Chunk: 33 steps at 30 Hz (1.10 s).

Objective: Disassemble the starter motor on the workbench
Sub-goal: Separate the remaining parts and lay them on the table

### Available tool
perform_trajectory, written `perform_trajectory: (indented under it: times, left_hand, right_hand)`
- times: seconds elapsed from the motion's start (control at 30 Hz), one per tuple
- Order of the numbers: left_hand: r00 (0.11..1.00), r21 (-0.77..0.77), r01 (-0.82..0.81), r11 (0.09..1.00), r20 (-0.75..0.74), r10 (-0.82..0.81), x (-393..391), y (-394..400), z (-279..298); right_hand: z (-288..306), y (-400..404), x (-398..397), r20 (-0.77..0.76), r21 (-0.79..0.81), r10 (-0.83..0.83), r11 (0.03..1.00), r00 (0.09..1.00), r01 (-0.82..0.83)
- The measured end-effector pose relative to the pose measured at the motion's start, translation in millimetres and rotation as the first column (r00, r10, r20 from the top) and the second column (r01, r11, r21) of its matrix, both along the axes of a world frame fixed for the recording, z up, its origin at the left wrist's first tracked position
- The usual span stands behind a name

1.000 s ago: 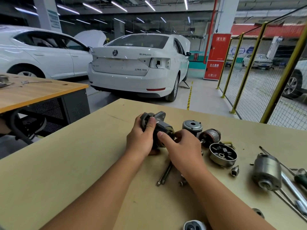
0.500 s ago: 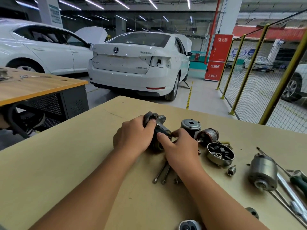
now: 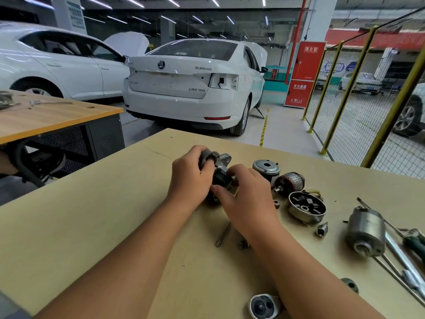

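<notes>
The grey starter drive housing (image 3: 219, 165) lies on the tan workbench (image 3: 92, 226) near its far middle. My left hand (image 3: 190, 178) grips its front end, thumb over the round nose. My right hand (image 3: 246, 199) holds its rear part, thumb and fingers curled around the dark piece between both hands. Removed parts lie to the right: a round end cap (image 3: 266, 168), the armature (image 3: 290, 182), a brush holder ring (image 3: 307, 209), and the cylindrical motor body (image 3: 365, 232).
Two long bolts (image 3: 223, 234) lie under my right wrist. A small fitting (image 3: 321, 229) rests by the ring. Screwdrivers and rods (image 3: 404, 256) lie at the right edge, a grey cover (image 3: 262, 306) near the front. Another bench (image 3: 53, 116) stands left; cars and a yellow fence stand beyond.
Both hands lowered the housing onto the bench and shifted slightly left. My right hand closed further around its rear part.
</notes>
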<state>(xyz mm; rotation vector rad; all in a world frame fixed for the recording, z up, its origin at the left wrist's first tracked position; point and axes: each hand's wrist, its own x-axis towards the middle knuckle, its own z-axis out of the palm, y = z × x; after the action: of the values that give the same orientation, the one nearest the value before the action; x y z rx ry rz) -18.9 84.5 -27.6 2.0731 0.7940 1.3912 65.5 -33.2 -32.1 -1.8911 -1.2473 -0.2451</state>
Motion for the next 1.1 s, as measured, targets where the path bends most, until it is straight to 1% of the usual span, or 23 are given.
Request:
perform_trajectory:
  times: [0.13, 0.2, 0.27, 0.33, 0.37, 0.4, 0.43, 0.5, 0.53, 0.67, 0.73, 0.8, 0.9, 0.97, 1.03, 1.1]
  left_hand:
    - [0.999, -0.017, 0.027, 0.999, 0.031, -0.026, -0.6, 0.1, -0.3]
    - [0.999, 0.012, 0.020, 1.000, 0.035, -0.021, 0.2, 0.8, -1.1]
    - [0.999, 0.069, -0.047, 0.997, -0.015, 0.048, 0.8, 1.5, -2.6]
    - [0.984, 0.123, -0.126, 0.984, -0.107, 0.140, 0.9, 1.5, -3.6]
    - [0.977, 0.124, -0.134, 0.983, -0.150, 0.152, 1.6, 3.1, -4.5]
    - [0.976, 0.091, -0.111, 0.990, -0.178, 0.126, 2.6, 5.1, -5.9]
    - [0.983, 0.024, -0.064, 0.998, -0.169, 0.068, 3.6, 6.6, -7.1]
    - [0.995, -0.127, 0.035, 0.991, -0.084, -0.045, 5.8, 7.7, -10.0]
    - [0.996, -0.155, 0.045, 0.987, -0.064, -0.055, 6.1, 7.8, -10.8]
    - [0.998, -0.161, 0.032, 0.986, -0.042, -0.040, 5.7, 6.4, -12.2]
    - [0.998, -0.201, 0.057, 0.978, -0.019, -0.062, 4.4, 4.4, -11.1]
    - [0.992, -0.266, 0.125, 0.956, 0.025, -0.123, 2.5, 4.4, -11.0]
    - [0.968, -0.358, 0.251, 0.899, 0.112, -0.225, 0.0, 12.3, -13.8]
    - [0.967, -0.367, 0.252, 0.895, 0.062, -0.247, 1.3, 16.5, -16.0]
    - [0.977, -0.345, 0.193, 0.918, -0.021, -0.214, 5.3, 19.6, -19.1]
    - [0.983, -0.323, 0.149, 0.935, -0.052, -0.175, 10.3, 20.0, -22.1]
  right_hand:
    - [-0.4, 4.1, 1.6, 0.020, -0.018, -0.065, 0.998, 0.998, 0.065]
    - [0.0, 5.6, 2.2, 0.036, -0.017, -0.058, 0.998, 0.998, 0.059]
    - [-0.4, 5.8, 1.7, 0.017, -0.011, -0.043, 0.999, 0.999, 0.043]
    - [-0.9, 5.7, 1.5, 0.005, -0.011, -0.041, 0.999, 0.999, 0.041]
    - [-0.9, 5.7, 1.9, -0.002, -0.018, -0.044, 0.999, 0.999, 0.044]
    - [-0.8, 5.5, 2.1, -0.016, -0.029, -0.043, 0.999, 0.999, 0.043]
    - [-0.6, 5.3, 2.1, -0.031, -0.038, -0.039, 0.999, 0.999, 0.037]
    - [-0.5, 4.6, 1.2, -0.036, -0.054, -0.030, 0.998, 0.999, 0.028]
    - [-0.3, 4.7, 0.1, -0.026, -0.062, -0.029, 0.998, 0.999, 0.027]
    - [-1.7, 4.3, -1.5, -0.020, -0.064, -0.045, 0.997, 0.999, 0.044]
    - [-1.7, 3.0, 0.1, -0.059, -0.081, -0.081, 0.994, 0.995, 0.076]
    - [-1.6, 2.4, 2.4, -0.127, -0.099, -0.110, 0.990, 0.986, 0.097]
    - [-2.2, 5.2, 4.6, -0.313, -0.062, -0.068, 0.997, 0.947, 0.051]
    - [-1.6, 8.3, 5.1, -0.398, -0.036, -0.045, 0.999, 0.916, 0.034]
    - [-0.2, 11.6, 5.5, -0.478, -0.010, -0.012, 1.000, 0.878, 0.008]
    - [1.4, 13.9, 5.9, -0.575, 0.042, 0.045, 0.999, 0.817, -0.026]
